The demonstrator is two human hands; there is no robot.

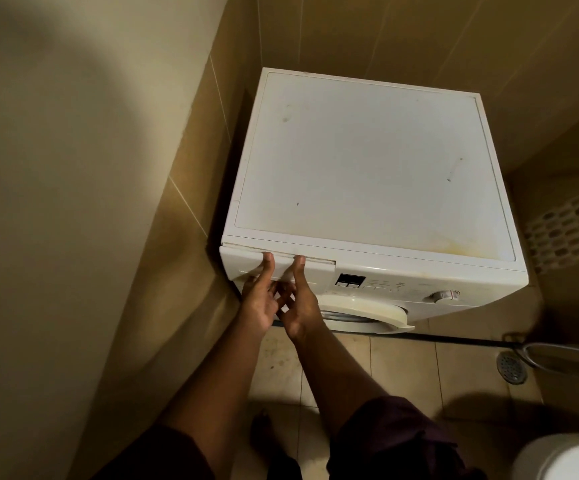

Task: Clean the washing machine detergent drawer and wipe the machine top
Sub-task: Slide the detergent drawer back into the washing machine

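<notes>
Hands meet at the near left corner of the washing machine (367,188), both arms reaching forward from the bottom of the view, forearms bare and dark sleeves pushed up near the elbows. The left hand (258,299) has its thumb up on the top edge of the detergent drawer (246,263), which sits closed and flush in the front panel; its fingers curl in under the drawer front. The right hand (298,299) sits just beside it, thumb also raised onto the drawer's top edge, fingers bent underneath and crossing the left hand's fingers. How firmly either hand grips cannot be told. The machine top (371,161) is white, with small dark specks and a yellowish stain at its near right corner. Right of the drawer are a small display (349,280) and a dial (444,296). A floor drain (511,368) lies at the right.
</notes>
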